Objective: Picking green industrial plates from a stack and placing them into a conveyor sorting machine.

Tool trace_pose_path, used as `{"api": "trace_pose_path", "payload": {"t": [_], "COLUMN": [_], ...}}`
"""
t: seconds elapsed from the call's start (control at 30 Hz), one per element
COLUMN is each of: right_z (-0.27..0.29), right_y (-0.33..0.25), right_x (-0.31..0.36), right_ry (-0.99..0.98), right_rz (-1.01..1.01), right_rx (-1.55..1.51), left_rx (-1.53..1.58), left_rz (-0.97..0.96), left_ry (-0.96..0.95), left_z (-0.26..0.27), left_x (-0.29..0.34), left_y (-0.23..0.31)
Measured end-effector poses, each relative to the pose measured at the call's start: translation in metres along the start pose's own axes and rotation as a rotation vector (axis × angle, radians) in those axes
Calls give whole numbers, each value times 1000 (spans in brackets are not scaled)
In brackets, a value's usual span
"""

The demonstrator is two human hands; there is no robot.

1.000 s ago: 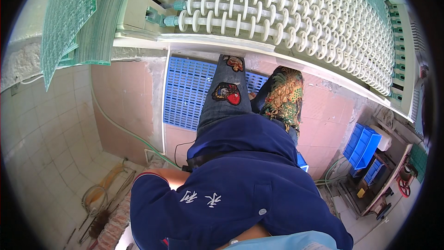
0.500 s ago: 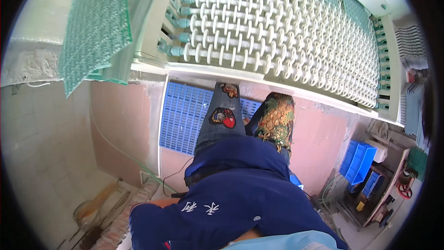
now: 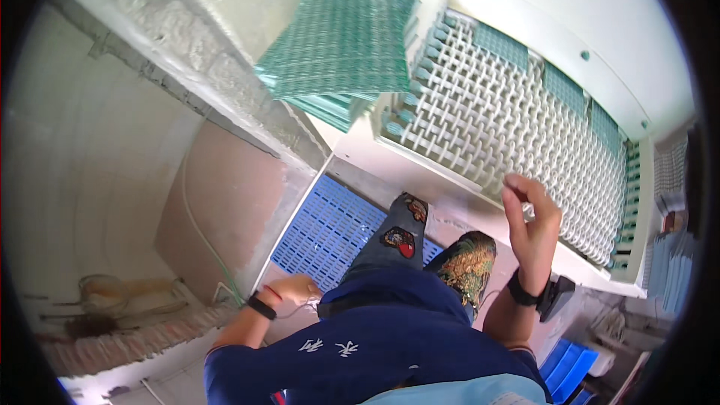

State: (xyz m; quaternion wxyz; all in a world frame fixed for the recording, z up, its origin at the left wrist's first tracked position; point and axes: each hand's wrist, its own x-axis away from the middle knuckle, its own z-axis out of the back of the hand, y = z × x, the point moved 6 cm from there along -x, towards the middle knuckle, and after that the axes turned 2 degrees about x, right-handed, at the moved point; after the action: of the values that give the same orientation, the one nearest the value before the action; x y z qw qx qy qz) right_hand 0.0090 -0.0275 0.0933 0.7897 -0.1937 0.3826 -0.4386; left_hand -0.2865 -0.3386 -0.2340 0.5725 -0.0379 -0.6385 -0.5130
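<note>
The person's torso, in a dark blue top (image 3: 375, 345), fills the lower middle of the view. The left hand (image 3: 296, 289) sits low at the left hip, below and left of the white rack (image 3: 510, 135). Its fingers are curled loosely inward; whether they hold anything cannot be told, as the palm faces away. A dark band (image 3: 261, 306) circles that wrist.

The right hand (image 3: 532, 221) is raised to the rack's lower front edge. Thumb and forefinger are pinched near together at the rack's pegs, the other fingers loosely bent; it appears to grip nothing, though the fingertips blur against the white bars. A black wrist device (image 3: 551, 296) sits on that forearm, below the rack.

Two legs extend forward under the rack: jeans with red patches (image 3: 394, 236) on the left, a gold-patterned leg (image 3: 466, 262) beside it on the right. They rest over a blue slatted pallet (image 3: 322, 229), below the rack's left end.

A blue crate (image 3: 566, 366) stands on the floor, below the rack's right end.

The rack itself is a grid of white pegs with green boards (image 3: 525, 49) slotted among them. A stack of green boards (image 3: 337, 41) lies just off its upper left corner, on a concrete ledge (image 3: 172, 37).
</note>
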Motion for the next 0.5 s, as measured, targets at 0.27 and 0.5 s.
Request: {"api": "trace_pose_path", "payload": {"t": [0.27,0.5], "right_z": [-76,-112], "right_y": [-42,-62], "right_x": [-102,-118], "right_ry": [-142,-321], "right_rz": [-228,-324], "right_rx": [-514,-583], "left_rx": [88,-404], "left_rz": [-720,-653], "left_ry": [1697,1815], "left_z": [254,292], "left_x": [185,179], "left_y": [230,300]}}
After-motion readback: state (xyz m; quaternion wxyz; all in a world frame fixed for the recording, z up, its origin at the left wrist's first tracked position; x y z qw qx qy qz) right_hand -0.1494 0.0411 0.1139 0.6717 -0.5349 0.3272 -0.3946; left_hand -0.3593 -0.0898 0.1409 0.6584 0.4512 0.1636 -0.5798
